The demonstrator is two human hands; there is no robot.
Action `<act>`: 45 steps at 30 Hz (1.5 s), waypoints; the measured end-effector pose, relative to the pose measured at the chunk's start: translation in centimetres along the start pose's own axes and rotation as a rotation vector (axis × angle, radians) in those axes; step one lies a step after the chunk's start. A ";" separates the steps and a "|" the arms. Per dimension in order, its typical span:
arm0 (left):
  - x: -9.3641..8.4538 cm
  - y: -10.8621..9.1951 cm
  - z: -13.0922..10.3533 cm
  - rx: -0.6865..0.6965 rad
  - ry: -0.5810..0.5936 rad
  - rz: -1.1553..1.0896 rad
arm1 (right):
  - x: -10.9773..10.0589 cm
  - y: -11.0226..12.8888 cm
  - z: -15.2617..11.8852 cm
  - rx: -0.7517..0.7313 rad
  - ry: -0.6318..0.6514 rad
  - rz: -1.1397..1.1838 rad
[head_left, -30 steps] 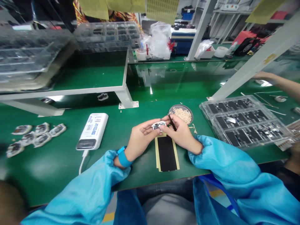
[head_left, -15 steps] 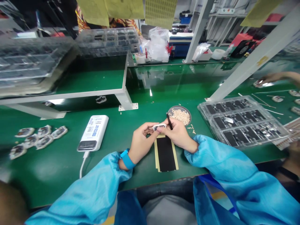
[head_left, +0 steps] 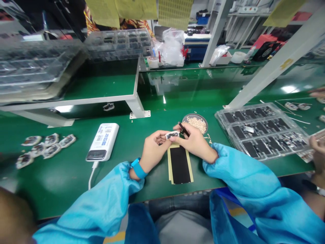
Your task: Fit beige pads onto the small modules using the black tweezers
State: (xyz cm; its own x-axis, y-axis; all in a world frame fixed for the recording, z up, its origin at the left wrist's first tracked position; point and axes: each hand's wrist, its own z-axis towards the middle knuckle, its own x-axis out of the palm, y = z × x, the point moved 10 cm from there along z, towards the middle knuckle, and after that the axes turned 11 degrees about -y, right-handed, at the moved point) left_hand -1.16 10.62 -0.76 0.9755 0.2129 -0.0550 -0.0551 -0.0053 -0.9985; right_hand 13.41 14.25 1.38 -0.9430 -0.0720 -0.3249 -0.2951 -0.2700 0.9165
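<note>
My left hand [head_left: 155, 146] pinches a small white-rimmed electronic part [head_left: 172, 135] with dark innards, holding it just above the bench. Across from it, my right hand [head_left: 194, 140] grips a slim black hand tool [head_left: 183, 129] whose exact kind I cannot make out. The right thumb touches the part's near edge. Beneath both hands lies a black rectangular pad [head_left: 180, 165] with yellow strips along its sides. A round dish [head_left: 195, 122] of tiny beige pieces stands just beyond my right hand, and a few pieces lie loose beside it.
Several similar white-rimmed parts [head_left: 51, 150] lie at the left. A white power bank [head_left: 103, 141] with a cable is nearer. Stacked clear trays [head_left: 264, 130] of dark components stand right, below a slanted post [head_left: 269, 56]. A shelf [head_left: 99, 101] rises at back left. Other people's hands show at the right edge.
The part has tipped so more of its inside faces me. The black tool in my right hand has turned from near upright to a leftward slant. At the far right, another person's hand has moved away.
</note>
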 end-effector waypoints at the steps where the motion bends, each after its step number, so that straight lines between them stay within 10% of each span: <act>1: 0.0 0.1 0.0 0.001 0.005 0.018 | -0.6 1.0 0.1 -0.107 -0.026 -0.034; 7: 0.1 -0.5 -0.1 0.076 0.006 0.106 | -0.8 5.0 -1.3 -0.527 0.026 -0.047; 40: -0.1 -3.7 -0.8 0.447 -0.039 0.395 | 0.2 3.1 -1.1 -0.519 0.127 -0.135; 45: -0.5 -2.4 -0.1 0.311 -0.031 0.346 | -2.1 3.0 0.7 -0.464 0.081 -0.102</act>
State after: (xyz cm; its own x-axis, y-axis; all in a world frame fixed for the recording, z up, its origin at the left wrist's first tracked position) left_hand -1.45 10.42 1.63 0.8818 0.2796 -0.3799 -0.4423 0.2105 -0.8718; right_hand 14.42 14.31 4.97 -0.8923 -0.0927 -0.4419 -0.2685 -0.6780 0.6843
